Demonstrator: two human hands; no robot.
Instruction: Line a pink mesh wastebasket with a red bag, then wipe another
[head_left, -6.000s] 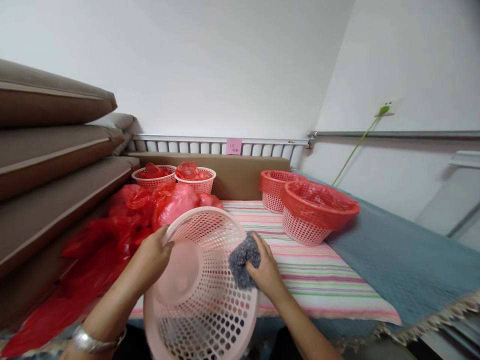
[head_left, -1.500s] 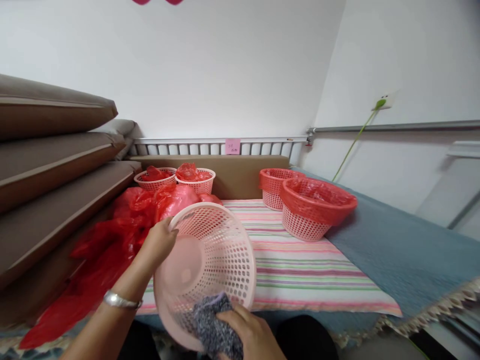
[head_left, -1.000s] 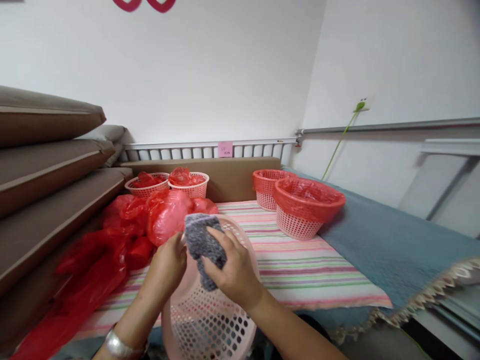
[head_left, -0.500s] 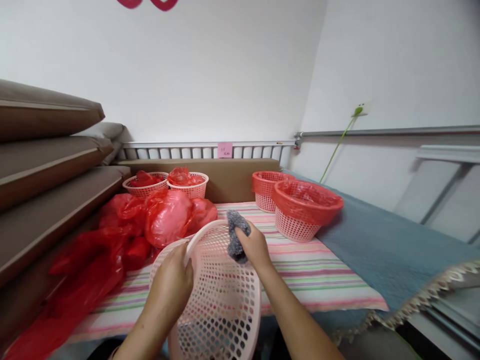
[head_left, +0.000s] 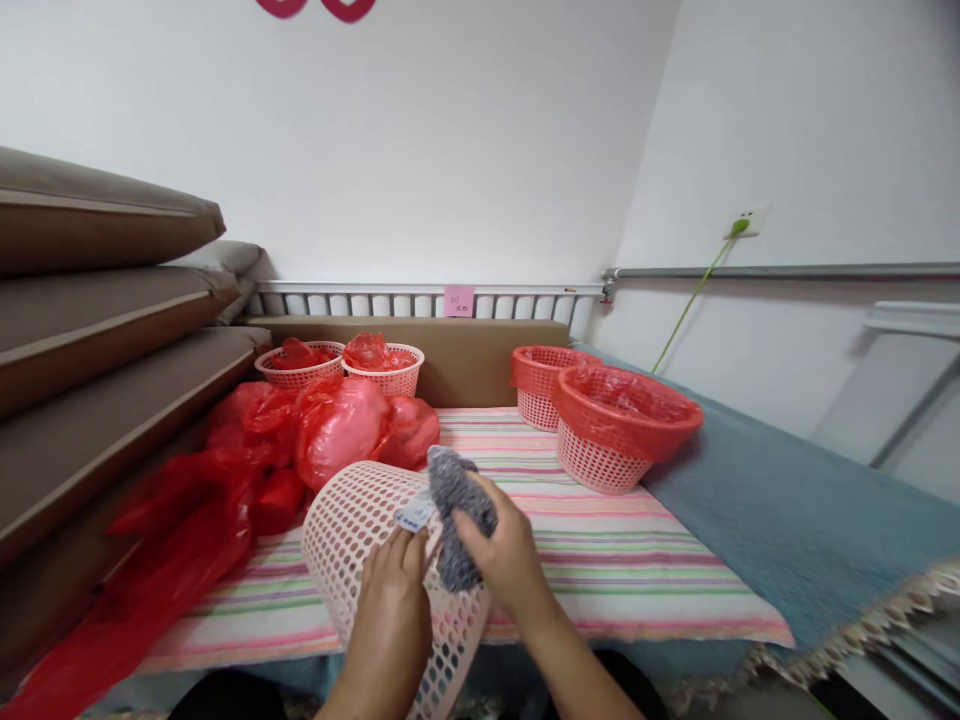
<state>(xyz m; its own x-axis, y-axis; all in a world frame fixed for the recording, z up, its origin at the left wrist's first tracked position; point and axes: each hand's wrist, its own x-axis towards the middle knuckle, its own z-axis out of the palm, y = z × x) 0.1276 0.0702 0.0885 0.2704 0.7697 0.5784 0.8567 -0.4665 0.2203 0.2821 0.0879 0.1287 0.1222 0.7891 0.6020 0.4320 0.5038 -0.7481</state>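
A pale pink perforated plastic basket lies tipped over in front of me, its side facing up. My left hand grips it by the rim, with fingertips beside a small white-and-blue label. A fluffy grey cloth is bunched in my right hand, thumb and fingers closed round it. The cloth is against the basket's edge, just right of the label. Parts of the rim are hidden behind both hands.
Red plastic bags are heaped at left, beside stacked brown cushions. Behind them stand two bag-filled baskets. At right, two more baskets wear red liners. A striped cloth covers the surface.
The basket has turned so that its outer side and label now show instead of its open inside. My left hand has shifted right and down; the grey cloth has moved down and slightly left.
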